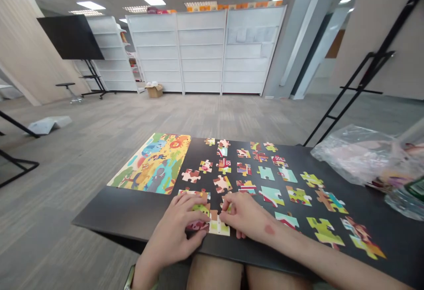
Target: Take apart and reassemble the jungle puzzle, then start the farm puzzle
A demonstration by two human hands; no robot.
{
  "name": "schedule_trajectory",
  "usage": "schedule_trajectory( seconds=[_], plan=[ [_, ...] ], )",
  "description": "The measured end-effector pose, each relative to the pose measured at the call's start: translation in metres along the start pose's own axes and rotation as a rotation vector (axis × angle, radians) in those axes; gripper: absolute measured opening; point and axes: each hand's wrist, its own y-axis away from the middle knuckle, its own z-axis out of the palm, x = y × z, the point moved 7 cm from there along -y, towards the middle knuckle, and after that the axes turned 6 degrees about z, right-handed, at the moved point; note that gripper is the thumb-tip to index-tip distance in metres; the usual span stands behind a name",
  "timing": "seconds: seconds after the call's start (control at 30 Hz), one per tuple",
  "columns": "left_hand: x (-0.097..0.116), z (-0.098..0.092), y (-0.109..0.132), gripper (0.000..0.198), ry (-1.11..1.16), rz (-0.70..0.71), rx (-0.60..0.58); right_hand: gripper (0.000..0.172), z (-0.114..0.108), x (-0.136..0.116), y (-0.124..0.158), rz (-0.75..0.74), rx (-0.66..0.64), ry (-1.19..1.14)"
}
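Near the table's front edge lies a joined patch of jigsaw pieces (219,227), partly covered by both hands. My left hand (179,228) rests over the left part of this patch, fingers stretched out and apart. Close to the patch's right side, my right hand (243,212) has thumb and forefinger pinched on a puzzle piece (224,200), mostly hidden by the fingers. Just beyond the hands lies a brown-and-cream puzzle piece (222,184). A red-and-white piece (246,187) is to its right.
Several loose puzzle pieces (271,195) spread across the black table (132,210). A colourful animal picture board (154,164) lies at the left. Clear plastic bags (357,153) and a bottle (414,190) stand at the right edge. An easel-like black frame (357,82) rises behind.
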Motion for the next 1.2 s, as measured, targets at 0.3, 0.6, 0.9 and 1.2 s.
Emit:
schedule_trajectory(
  seconds=[0.3,0.6,0.9,1.2],
  plan=[
    [-0.004,0.004,0.002,0.026,-0.010,0.020,-0.017,0.025,-0.049,-0.004,0.015,-0.297,0.303,0.387],
    [-0.007,0.007,0.002,0.026,-0.019,0.022,-0.024,0.032,-0.036,0.012,0.027,-0.327,0.210,0.313],
    [0.002,-0.002,-0.011,0.051,-0.001,-0.042,-0.061,0.035,-0.042,0.015,0.029,-0.339,0.269,0.274],
    [0.013,0.008,-0.026,0.036,0.096,-0.014,-0.076,0.032,-0.030,0.003,0.062,-0.463,0.299,0.330]
  ],
)
